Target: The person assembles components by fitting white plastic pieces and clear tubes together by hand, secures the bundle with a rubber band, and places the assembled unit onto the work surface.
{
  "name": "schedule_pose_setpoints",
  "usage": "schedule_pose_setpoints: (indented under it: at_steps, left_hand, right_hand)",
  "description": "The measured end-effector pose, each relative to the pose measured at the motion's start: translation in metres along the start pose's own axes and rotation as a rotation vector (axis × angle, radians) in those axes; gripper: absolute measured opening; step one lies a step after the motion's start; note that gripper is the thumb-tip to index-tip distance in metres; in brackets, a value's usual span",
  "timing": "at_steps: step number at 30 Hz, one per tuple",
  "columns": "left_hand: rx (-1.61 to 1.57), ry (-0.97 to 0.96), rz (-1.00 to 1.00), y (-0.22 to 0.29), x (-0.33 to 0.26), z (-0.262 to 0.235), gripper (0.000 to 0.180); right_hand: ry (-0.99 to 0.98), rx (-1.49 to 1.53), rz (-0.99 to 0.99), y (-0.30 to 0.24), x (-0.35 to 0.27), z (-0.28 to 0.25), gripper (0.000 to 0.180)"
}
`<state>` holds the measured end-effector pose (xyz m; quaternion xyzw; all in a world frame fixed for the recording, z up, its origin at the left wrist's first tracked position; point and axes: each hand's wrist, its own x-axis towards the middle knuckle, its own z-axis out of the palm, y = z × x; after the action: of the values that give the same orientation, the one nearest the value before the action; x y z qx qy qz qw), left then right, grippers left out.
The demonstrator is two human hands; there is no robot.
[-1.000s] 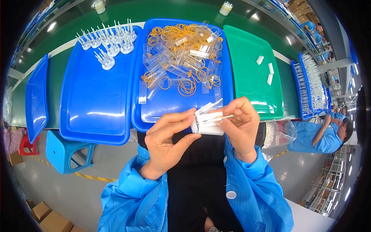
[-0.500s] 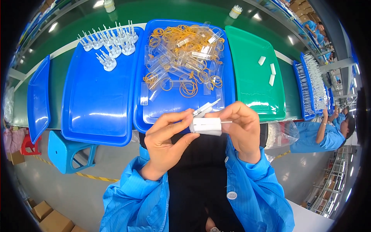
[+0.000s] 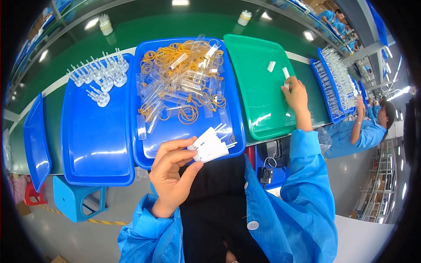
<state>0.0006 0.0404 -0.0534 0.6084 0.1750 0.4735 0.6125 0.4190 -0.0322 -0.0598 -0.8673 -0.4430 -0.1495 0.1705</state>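
My left hand [image 3: 173, 175] is closed on a white plastic holder [image 3: 209, 146] with several thin rods sticking out to the right and white sleeve-like pieces around some of them. Over the green tray [image 3: 245, 83], my right hand [image 3: 298, 97] has its thumb and fingers closed around a small white sleeve, mostly covered by the fingers. Just beyond those fingertips lies another white sleeve [image 3: 286, 72], and a further white piece [image 3: 271, 66] rests to its left.
A blue tray [image 3: 234, 127] in the middle holds tangled yellow rubber bands [image 3: 171, 55] and clear plastic pieces. The left blue tray [image 3: 98, 144] carries several pronged white holders [image 3: 103, 74]. On the right, trays of white parts [image 3: 340, 81] stand near a co-worker [image 3: 372, 122]. A blue stool [image 3: 72, 197] is below left.
My right hand has left the white holder and reached right and forward to a sleeve in the green tray. My left hand keeps the holder, now tilted and slightly lower left; the view has shifted.
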Motion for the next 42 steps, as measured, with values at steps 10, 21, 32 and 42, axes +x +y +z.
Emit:
schedule_pose_setpoints:
  at_steps: [10,21,32,42]
  left_hand:
    - [0.043,0.047,-0.030,0.005,0.005,0.005,0.042]
    - [0.005,0.101,0.021,0.006,-0.001,0.003,0.044]
    - [0.024,0.099,0.071,0.000,-0.004,-0.004,0.044]
    - [0.022,0.172,0.080,0.002,-0.006,-0.002,0.045]
  right_hand:
    - [-0.186,0.917,0.098,-0.064,-0.030,-0.023,0.013]
    - [-0.547,1.340,-0.060,-0.186,-0.082,-0.077,0.017]
    - [-0.484,1.504,0.079,-0.210,-0.086,-0.070,0.012]
    - [-0.562,1.444,0.160,-0.211,-0.085,-0.067,0.008]
